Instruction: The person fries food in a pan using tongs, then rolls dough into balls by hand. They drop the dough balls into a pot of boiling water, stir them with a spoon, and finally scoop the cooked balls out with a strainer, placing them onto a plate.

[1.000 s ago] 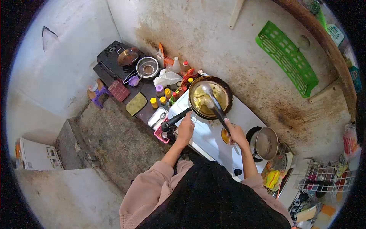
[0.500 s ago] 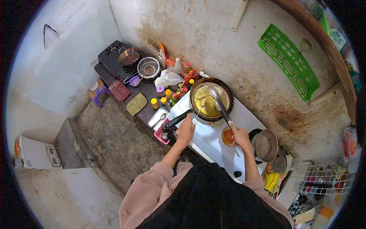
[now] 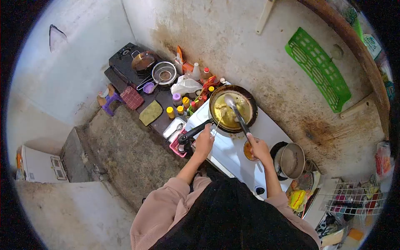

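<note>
Two arms (image 3: 189,168) outstretched, left hand (image 3: 204,143) grasping thin stick (image 3: 217,126), right hand (image 3: 259,149) clasping large spoon (image 3: 241,120)

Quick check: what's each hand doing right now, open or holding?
Left hand: closed, holding a thin stick.
Right hand: closed, holding a large spoon by its dark handle.

No text, brand or number can be read. At two o'clock, near the view's edge, a green-and-white packet (image 3: 372,45) bears marks like lettering, too small and blurred to make out. At four o'clock, a yellow packet (image 3: 297,199) shows reddish marks, equally illegible. Any print on the red-capped bottle (image 3: 206,75) at twelve o'clock or the yellow-capped jar (image 3: 170,113) at ten is too small to tell.
</note>
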Motion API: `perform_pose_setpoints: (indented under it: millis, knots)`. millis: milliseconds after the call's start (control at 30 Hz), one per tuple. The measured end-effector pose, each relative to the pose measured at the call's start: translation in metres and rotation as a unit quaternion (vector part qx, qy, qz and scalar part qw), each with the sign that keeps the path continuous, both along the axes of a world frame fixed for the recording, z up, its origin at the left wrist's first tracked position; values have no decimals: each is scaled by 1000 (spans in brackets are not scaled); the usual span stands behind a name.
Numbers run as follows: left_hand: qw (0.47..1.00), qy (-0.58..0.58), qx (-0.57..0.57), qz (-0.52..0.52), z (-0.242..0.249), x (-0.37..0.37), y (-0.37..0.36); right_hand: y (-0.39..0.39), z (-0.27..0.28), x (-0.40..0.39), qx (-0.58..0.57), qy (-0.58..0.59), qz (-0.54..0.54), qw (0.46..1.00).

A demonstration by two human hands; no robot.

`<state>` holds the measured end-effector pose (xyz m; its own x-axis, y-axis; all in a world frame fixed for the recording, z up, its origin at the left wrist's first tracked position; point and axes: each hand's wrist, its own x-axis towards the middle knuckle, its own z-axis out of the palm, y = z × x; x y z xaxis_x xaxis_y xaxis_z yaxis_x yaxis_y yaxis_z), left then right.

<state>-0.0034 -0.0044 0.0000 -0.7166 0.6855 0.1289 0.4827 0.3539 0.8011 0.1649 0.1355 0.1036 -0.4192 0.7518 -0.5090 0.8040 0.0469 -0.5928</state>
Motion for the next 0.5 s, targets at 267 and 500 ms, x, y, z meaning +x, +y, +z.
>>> perform_pose_setpoints:
  millis: [267, 500]
  knots:
    - [999, -33, -21, -6, 2, -1, -1, 21, -37, 18, 136, -9, 7, 991]
    - [999, -19, -27, -12, 0, 1, -3, 9, -12, 0, 16, 25, -13, 999]
